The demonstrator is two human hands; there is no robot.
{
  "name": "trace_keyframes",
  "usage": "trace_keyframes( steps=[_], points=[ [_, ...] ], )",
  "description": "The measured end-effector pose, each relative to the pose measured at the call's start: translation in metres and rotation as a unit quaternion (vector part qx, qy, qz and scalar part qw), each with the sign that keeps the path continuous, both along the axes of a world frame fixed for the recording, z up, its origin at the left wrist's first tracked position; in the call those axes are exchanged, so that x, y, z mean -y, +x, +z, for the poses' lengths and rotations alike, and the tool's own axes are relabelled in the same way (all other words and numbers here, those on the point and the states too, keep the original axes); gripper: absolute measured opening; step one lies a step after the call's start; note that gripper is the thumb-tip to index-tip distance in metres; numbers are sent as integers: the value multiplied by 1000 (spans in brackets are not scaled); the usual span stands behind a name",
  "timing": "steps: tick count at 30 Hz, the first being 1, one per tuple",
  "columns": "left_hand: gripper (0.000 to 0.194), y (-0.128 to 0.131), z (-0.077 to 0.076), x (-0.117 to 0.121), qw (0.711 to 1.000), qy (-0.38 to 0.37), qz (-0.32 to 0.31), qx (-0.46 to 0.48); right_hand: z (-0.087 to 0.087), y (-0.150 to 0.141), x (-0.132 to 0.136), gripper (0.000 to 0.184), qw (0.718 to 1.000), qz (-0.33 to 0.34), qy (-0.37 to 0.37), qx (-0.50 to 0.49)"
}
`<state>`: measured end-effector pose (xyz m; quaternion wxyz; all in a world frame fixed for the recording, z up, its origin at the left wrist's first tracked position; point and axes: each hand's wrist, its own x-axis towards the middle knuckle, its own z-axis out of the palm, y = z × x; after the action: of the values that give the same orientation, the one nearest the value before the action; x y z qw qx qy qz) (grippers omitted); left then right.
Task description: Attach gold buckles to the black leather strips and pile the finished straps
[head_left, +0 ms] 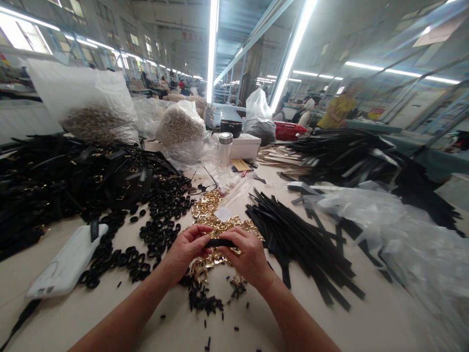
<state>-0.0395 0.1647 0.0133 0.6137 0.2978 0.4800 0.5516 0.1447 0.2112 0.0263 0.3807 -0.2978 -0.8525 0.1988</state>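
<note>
A black strap (219, 243) is stretched level between my two hands. My left hand (188, 247) pinches its left end with thumb and fingers. On the other side, my right hand (247, 252) closes round the strap, fingers on top and thumb below. Just under and beyond the hands lies a pile of gold metal buckles (210, 208). Left of them spread many small black loops (161, 208). A fanned stack of black straps (300, 239) lies to the right of my right hand. Small black scraps (205, 298) lie near my wrists.
A white phone (68, 261) lies at the left, below a heap of buckled black straps (84, 181). A glass bottle (224, 151), eyeglasses (203, 187) and a filled plastic bag (181, 124) stand or lie farther back. Plastic sheeting (395, 220) covers the right. A person in yellow (335, 110) is beyond.
</note>
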Motion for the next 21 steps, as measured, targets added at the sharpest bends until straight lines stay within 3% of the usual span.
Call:
trace_keyframes(
  steps=[9,21],
  points=[
    [40,1,1,-1,1000,-1,-11,19,-4,0,0,15,1000,4,-17,-4],
    [37,4,1,2,1000,8,-19,6,4,1,2,5,999,12,-28,11]
  ],
)
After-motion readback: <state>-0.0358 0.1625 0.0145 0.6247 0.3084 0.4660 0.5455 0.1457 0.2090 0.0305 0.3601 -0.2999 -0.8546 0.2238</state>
